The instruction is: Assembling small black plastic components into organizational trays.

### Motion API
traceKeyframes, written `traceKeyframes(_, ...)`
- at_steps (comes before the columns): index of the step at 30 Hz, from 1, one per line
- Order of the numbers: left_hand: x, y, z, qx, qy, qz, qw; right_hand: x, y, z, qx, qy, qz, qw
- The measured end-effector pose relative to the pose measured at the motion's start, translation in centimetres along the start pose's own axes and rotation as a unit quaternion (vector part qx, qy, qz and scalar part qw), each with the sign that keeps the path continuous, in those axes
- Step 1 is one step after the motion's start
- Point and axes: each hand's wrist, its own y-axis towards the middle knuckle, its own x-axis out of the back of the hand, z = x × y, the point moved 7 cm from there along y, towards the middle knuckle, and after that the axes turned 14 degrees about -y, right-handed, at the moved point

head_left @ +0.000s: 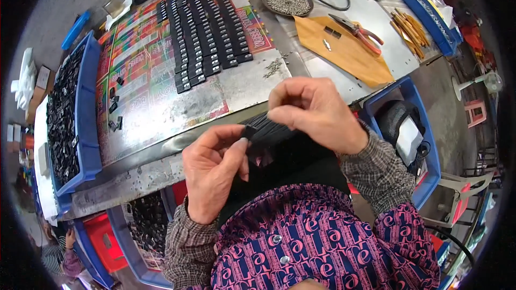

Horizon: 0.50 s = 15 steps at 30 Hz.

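Left grip [210,166] is closed, a black piece [249,132] being pinched between thumb and forefinger just before the near edge of the worktop [247,87]. In the right grip [318,114], thumb and fingers are bunched; whether anything is held cannot be told.

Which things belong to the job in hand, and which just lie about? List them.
Likely belong: small black piece in left hand; rows of black pieces; loose black pieces in blue bin; heap of silver bits.
Apparently unrelated: white fan; red stool.
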Motion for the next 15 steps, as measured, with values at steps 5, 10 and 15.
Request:
traceKeyframes(5,-0.4,-0.2,0.3,-0.004,-0.019,-0.020,1.000,-2.8,-0.6,-0.6,-0.040,0.052,0.026,0.998)
traceKeyframes(10,-0.3,-0.4,0.4,-0.016,-0.011,-0.021,1.000,-3.1,-0.4,-0.6,-0.041,0.028,0.010,0.999)
traceKeyframes(15,-0.1,-0.4,0.6,-0.031,0.021,-0.029,0.999,-3.1,-0.3,-0.6,-0.035,0.000,-0.009,0.999)
